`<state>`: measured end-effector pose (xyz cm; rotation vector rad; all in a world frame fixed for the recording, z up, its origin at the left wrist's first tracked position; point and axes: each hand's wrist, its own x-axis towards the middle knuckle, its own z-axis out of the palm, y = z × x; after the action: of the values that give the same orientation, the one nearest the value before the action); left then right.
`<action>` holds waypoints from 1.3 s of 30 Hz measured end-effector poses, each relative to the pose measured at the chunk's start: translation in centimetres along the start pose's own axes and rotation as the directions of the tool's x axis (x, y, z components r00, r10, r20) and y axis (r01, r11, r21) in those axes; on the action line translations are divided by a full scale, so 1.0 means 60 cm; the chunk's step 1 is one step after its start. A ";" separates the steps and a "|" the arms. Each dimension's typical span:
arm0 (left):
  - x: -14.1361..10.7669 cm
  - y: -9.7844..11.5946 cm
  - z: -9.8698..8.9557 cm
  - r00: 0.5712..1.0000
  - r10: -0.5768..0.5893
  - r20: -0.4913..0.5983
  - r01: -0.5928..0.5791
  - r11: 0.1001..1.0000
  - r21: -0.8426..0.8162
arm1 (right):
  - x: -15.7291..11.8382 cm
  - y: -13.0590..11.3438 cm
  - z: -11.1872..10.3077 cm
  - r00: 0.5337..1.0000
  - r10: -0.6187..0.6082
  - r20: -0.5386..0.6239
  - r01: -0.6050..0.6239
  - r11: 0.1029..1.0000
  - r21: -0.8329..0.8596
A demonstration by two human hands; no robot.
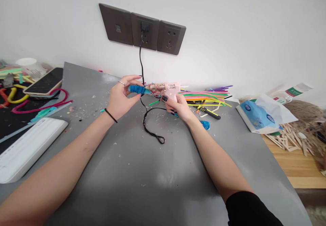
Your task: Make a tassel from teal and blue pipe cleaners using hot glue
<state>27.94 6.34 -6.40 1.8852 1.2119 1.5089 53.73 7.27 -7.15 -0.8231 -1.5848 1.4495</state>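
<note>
My right hand is wrapped round the handle of a pink hot glue gun, whose nozzle points left. Between the fingers and thumb of my left hand is a short piece wound with blue pipe cleaner. The nozzle end meets the right end of this blue piece; whether they touch I cannot tell. A similar blue wound piece lies on the table by my right forearm, partly hidden by it. A black cord lies looped below the hands.
Colourful pipe cleaners and a yellow-black utility knife lie behind my right hand. To the right are a tissue pack, wooden sticks and twine. A phone and white box sit left. Wall sockets hold a plug.
</note>
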 end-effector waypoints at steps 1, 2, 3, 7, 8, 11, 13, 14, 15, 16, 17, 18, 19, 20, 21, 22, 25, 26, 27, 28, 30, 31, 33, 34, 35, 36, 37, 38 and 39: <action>0.000 0.000 0.000 1.000 0.005 0.002 -0.005 1.000 0.002 | 0.000 -0.001 0.000 1.000 0.002 0.003 -0.002 1.000 -0.003; 0.000 0.001 0.000 1.000 0.006 0.006 -0.006 1.000 0.006 | 0.000 -0.001 0.000 1.000 0.005 0.005 -0.005 1.000 -0.006; 0.000 0.001 -0.001 1.000 0.004 0.011 -0.005 1.000 0.009 | 0.000 -0.001 0.000 1.000 0.008 0.006 -0.008 1.000 -0.008; 0.000 0.004 -0.001 1.000 0.008 0.030 -0.008 1.000 -0.001 | 0.001 0.001 0.002 1.000 0.016 0.004 -0.016 1.000 0.013; 0.000 0.004 -0.001 0.999 0.010 0.031 -0.010 1.000 -0.001 | 0.001 0.001 0.002 1.000 0.014 0.005 -0.014 1.000 0.018; -0.001 0.004 -0.001 0.999 0.024 0.026 -0.025 1.000 0.008 | 0.001 0.000 0.002 1.000 0.016 0.019 -0.017 1.000 0.026; -0.001 0.003 -0.001 0.999 0.051 0.013 -0.051 0.999 0.007 | 0.001 -0.002 0.002 0.999 0.020 0.031 -0.021 1.000 0.020; -0.002 0.004 0.000 0.998 0.062 0.007 -0.062 0.998 0.008 | 0.001 -0.003 0.001 0.999 0.019 0.040 -0.020 1.000 0.014; -0.003 0.004 0.000 0.998 0.067 0.002 -0.067 0.998 0.012 | 0.000 -0.004 0.001 0.999 0.015 0.047 -0.016 1.000 0.006; -0.003 0.005 0.001 0.998 0.067 -0.001 -0.067 0.998 0.017 | 0.000 -0.005 0.001 0.999 0.010 0.051 -0.010 1.000 0.000; -0.004 0.005 0.001 0.998 0.063 -0.003 -0.063 0.998 0.021 | -0.001 -0.006 0.000 0.998 0.009 0.054 -0.009 1.000 -0.004; -0.004 0.006 0.002 0.998 0.059 -0.004 -0.059 0.998 0.023 | -0.001 -0.006 0.000 0.998 0.011 0.054 -0.011 1.000 -0.005; -0.004 0.006 0.002 0.998 0.055 -0.007 -0.054 0.998 0.023 | -0.001 -0.005 0.000 0.999 0.015 0.047 -0.015 1.000 -0.003; -0.004 0.007 0.003 0.999 0.051 -0.011 -0.051 0.998 0.024 | -0.001 -0.004 0.000 0.999 0.021 0.038 -0.021 1.000 -0.001; -0.004 0.007 0.003 0.999 0.048 -0.014 -0.048 0.999 0.025 | -0.001 -0.003 0.000 0.999 0.026 0.033 -0.027 1.000 0.002; -0.004 0.008 0.003 0.999 0.046 -0.016 -0.045 0.999 0.029 | 0.000 -0.002 0.000 0.999 0.032 0.030 -0.032 0.999 0.005; -0.003 0.010 0.002 0.998 0.056 -0.016 -0.055 0.998 0.034 | 0.002 0.001 0.000 0.999 0.037 0.025 -0.037 0.999 0.023; -0.004 0.011 0.002 0.998 0.066 -0.019 -0.066 0.997 0.030 | 0.002 0.001 0.000 0.999 0.036 0.027 -0.037 0.999 0.031; -0.005 0.012 0.003 0.997 0.078 -0.024 -0.077 0.997 0.023 | 0.002 0.001 0.000 0.999 0.034 0.030 -0.035 0.999 0.038; -0.006 0.013 0.004 0.996 0.087 -0.028 -0.087 0.996 0.015 | 0.002 0.001 0.000 0.999 0.030 0.037 -0.031 0.998 0.046; -0.007 0.010 0.006 0.996 0.087 -0.031 -0.087 0.996 -0.004 | 0.002 -0.002 0.001 0.999 0.015 0.052 -0.019 0.997 0.071; -0.006 0.006 0.006 0.997 0.073 -0.031 -0.073 0.997 -0.011 | 0.002 -0.003 0.001 0.999 0.001 0.048 -0.005 0.996 0.094; 0.000 -0.012 0.003 0.999 0.024 -0.045 -0.026 0.999 -0.029 | 0.002 -0.008 0.002 0.999 -0.039 0.009 0.038 0.988 0.151; 0.006 -0.026 -0.002 0.998 -0.008 -0.069 0.005 0.999 -0.043 | 0.003 -0.010 0.002 0.998 -0.055 -0.021 0.058 0.983 0.177; 0.013 -0.044 -0.009 0.994 -0.038 -0.102 0.030 0.997 -0.076 | 0.004 -0.012 0.002 0.997 -0.064 -0.052 0.073 0.978 0.196; 0.022 -0.064 -0.020 0.987 -0.072 -0.141 0.054 0.990 -0.129 | 0.005 -0.013 0.002 0.995 -0.066 -0.081 0.082 0.975 0.206; 0.031 -0.085 -0.034 0.977 -0.119 -0.178 0.083 0.976 -0.200 | 0.006 -0.012 0.002 0.993 -0.063 -0.104 0.084 0.974 0.209; 0.041 -0.106 -0.050 0.965 -0.176 -0.195 0.121 0.957 -0.265 | 0.007 -0.011 0.002 0.990 -0.059 -0.125 0.084 0.975 0.207; 0.050 -0.126 -0.069 0.947 -0.228 -0.226 0.149 0.936 -0.318 | 0.009 -0.009 0.002 0.988 -0.055 -0.144 0.084 0.975 0.204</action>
<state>21.46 12.03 -9.31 1.3667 1.1603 1.7571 53.41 7.60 -6.58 -0.7202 -1.3200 1.4484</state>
